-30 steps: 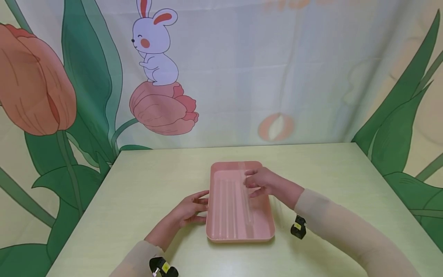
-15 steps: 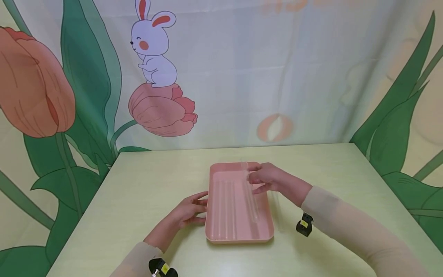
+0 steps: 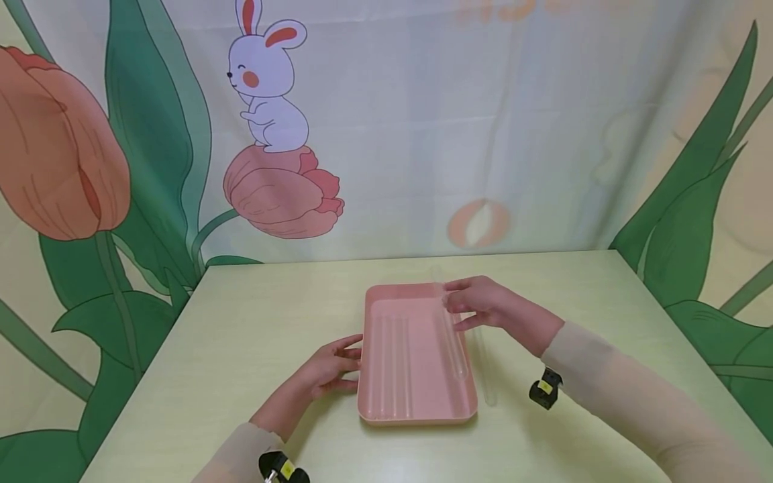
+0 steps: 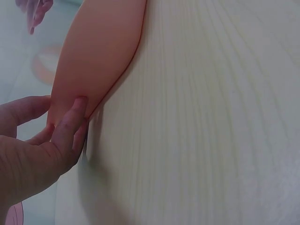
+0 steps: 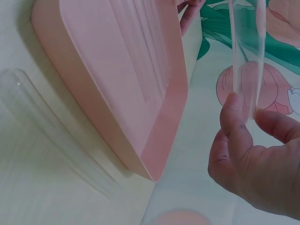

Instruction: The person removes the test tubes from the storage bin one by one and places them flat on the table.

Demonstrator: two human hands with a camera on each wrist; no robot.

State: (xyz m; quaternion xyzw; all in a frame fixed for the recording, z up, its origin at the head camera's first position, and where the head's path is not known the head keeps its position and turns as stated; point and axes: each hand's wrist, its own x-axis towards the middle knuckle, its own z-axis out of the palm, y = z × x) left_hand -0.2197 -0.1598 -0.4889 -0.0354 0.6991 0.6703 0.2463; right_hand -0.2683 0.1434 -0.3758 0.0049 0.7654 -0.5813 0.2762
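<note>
My right hand point(image 3: 483, 303) pinches a clear test tube point(image 3: 454, 350) between thumb and fingers, slanted over the right side of a pink tray point(image 3: 430, 406). In the right wrist view the held test tube point(image 5: 248, 51) stands above the fingertips, apart from the tray. Several similar clear tubes point(image 3: 392, 369) lie side by side lengthwise in the tray's left half. My left hand point(image 3: 332, 367) touches the tray's left outer wall with spread fingers; in the left wrist view its thumb point(image 4: 70, 122) lies against that wall.
Another clear tube point(image 5: 56, 136) lies on the pale wooden table point(image 3: 290, 302), just right of the tray. Behind the table's far edge hangs a printed curtain point(image 3: 392, 134) with a rabbit and tulips. Each wrist carries a small black camera point(image 3: 545, 388).
My right hand has lifted the tube off the tray's floor and moved right with it, toward the right rim. The tube on the table has come into sight. My left hand stays put.
</note>
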